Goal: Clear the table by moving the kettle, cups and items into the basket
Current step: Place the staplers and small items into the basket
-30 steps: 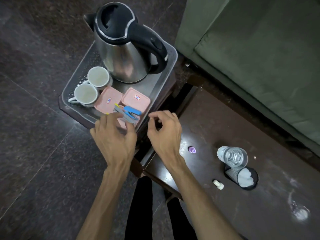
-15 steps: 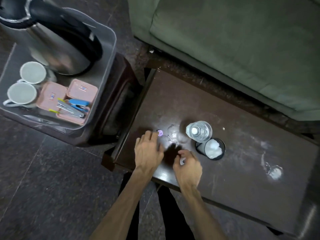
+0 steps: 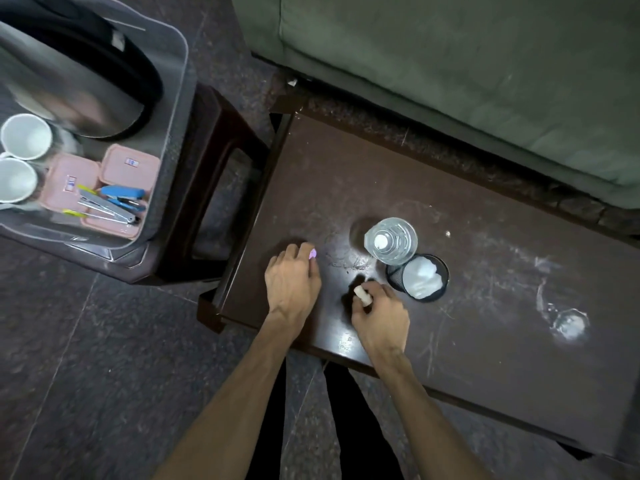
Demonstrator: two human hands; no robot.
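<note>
My left hand (image 3: 292,284) rests on the dark table (image 3: 485,334) with its fingertips closed on a small purple item (image 3: 312,253). My right hand (image 3: 379,315) pinches a small white tube (image 3: 362,295) just above the table. Behind them stand a clear water bottle (image 3: 390,240) and a black mesh cup (image 3: 417,277) with white paper inside. At the far left the grey basket (image 3: 175,109) holds the steel kettle (image 3: 79,84), two white cups (image 3: 26,136), pink boxes (image 3: 130,166), a blue stapler (image 3: 123,194) and metal tongs (image 3: 104,207).
The basket sits on a dark plastic stool (image 3: 214,174) left of the table. A green sofa (image 3: 450,74) runs along the table's far side. Dark tiled floor (image 3: 86,358) lies at the lower left. White smudges mark the table's right part.
Both hands left the basket and came down onto the table. The left closed on the purple item, the right picked up the white tube. The view swung right.
</note>
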